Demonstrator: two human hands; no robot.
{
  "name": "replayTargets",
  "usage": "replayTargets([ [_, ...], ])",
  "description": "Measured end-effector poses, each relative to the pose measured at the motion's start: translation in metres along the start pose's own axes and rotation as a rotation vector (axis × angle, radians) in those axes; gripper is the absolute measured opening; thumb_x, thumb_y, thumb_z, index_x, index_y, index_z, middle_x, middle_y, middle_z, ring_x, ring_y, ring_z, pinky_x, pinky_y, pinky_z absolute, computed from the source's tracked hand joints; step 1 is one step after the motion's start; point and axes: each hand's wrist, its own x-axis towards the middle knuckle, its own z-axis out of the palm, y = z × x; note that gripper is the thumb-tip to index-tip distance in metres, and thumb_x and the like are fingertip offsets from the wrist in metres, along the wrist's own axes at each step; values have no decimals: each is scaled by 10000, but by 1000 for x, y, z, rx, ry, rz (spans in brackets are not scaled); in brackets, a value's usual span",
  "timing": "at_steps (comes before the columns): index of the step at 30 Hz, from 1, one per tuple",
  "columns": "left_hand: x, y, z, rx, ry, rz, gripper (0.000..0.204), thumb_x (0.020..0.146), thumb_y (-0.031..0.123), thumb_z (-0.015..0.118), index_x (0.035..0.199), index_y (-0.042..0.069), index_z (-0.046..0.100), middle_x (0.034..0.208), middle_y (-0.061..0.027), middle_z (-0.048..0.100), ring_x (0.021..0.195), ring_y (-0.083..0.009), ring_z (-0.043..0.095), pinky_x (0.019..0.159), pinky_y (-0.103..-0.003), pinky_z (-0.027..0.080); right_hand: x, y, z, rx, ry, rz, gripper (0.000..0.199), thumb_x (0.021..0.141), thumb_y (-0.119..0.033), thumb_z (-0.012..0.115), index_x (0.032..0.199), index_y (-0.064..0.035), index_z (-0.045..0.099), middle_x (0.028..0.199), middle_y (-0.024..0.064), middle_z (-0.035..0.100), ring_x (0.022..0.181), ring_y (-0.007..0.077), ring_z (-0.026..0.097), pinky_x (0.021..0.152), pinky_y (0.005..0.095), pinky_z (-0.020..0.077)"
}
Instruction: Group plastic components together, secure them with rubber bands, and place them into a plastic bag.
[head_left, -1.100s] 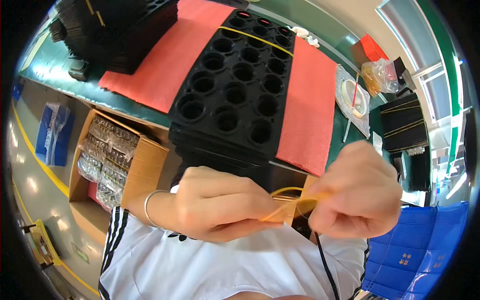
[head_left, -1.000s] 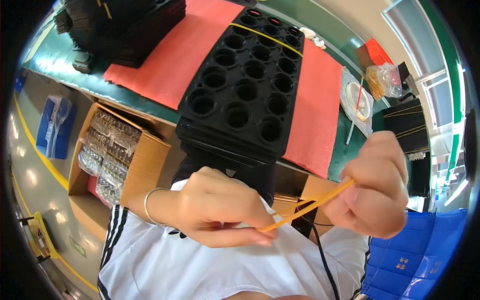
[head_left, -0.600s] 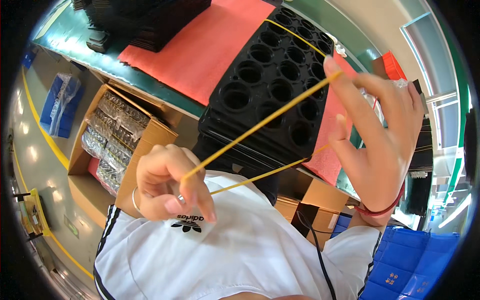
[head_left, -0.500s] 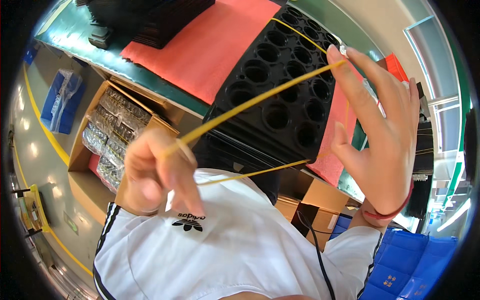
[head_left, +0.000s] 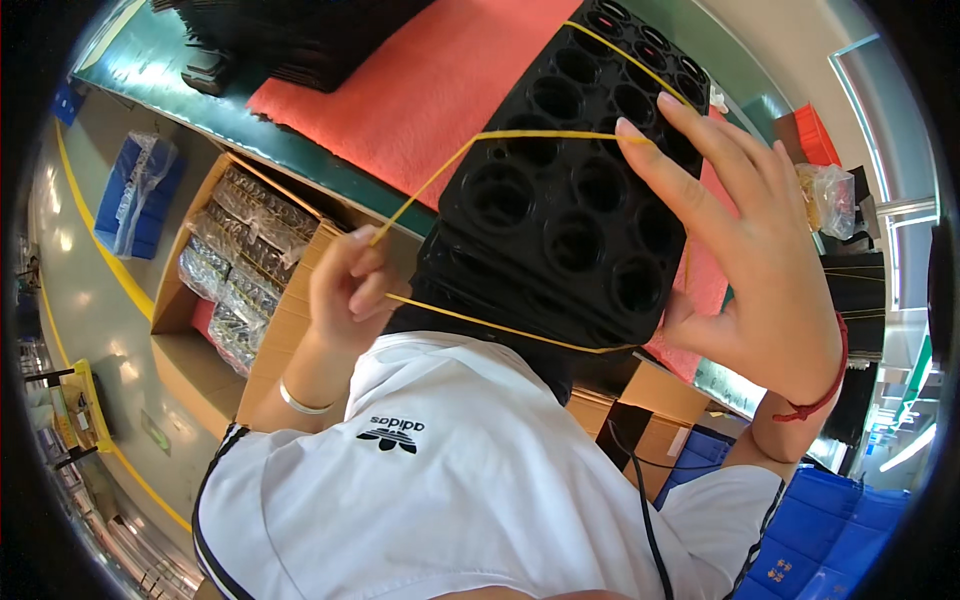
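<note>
A yellow rubber band (head_left: 550, 133) stretches between my two hands, around the near end of a stack of black plastic trays with round wells (head_left: 545, 180). My left hand (head_left: 350, 290) is closed on the band, just left of the stack's near corner. One strand runs from it over the top tray to the index fingertip of my right hand (head_left: 745, 240); the other passes along the stack's near edge. My right hand spans the stack's right side, fingers spread over the top, thumb low by the side. Another yellow band (head_left: 625, 52) crosses the far end of the trays.
A red cloth (head_left: 400, 120) covers part of the green table (head_left: 130, 62), with more black trays (head_left: 320, 45) at the back left. An open carton (head_left: 172, 300) of plastic-wrapped parts stands left below the table. Blue bins (head_left: 810, 520) sit at lower right; a black cable (head_left: 645, 510) hangs nearby.
The band's upper strand has gone from taut and straight to bent across the top tray. My left hand has moved slightly up and right. The stack's near end looks raised and closer.
</note>
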Motion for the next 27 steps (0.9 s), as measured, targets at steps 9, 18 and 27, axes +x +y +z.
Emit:
replayTargets([
  [9,3,-88,-20,118,150,81,319,755,13,564,1073,27,586,998,-34,622,808,-85,544,706,-226,449,1,3,4,-62,26,-25,665,586,-190,725,1232,-184,566,1320,123,437,1121,353,429,956,435,326],
  [18,19,-125,-36,1324,-56,451,344,727,-62,579,1057,31,604,1050,-53,619,966,-131,566,822,-290,461,-3,7,27,131,209,12,608,630,-275,742,1215,-244,578,1304,103,447,1120,340,421,966,426,321],
  [27,16,-122,-41,708,-53,262,313,734,-30,594,1039,36,616,1047,-66,622,959,-154,579,835,-319,461,-3,27,44,93,348,-138,589,648,-218,698,1223,-238,574,1300,116,435,1111,330,397,963,417,303],
])
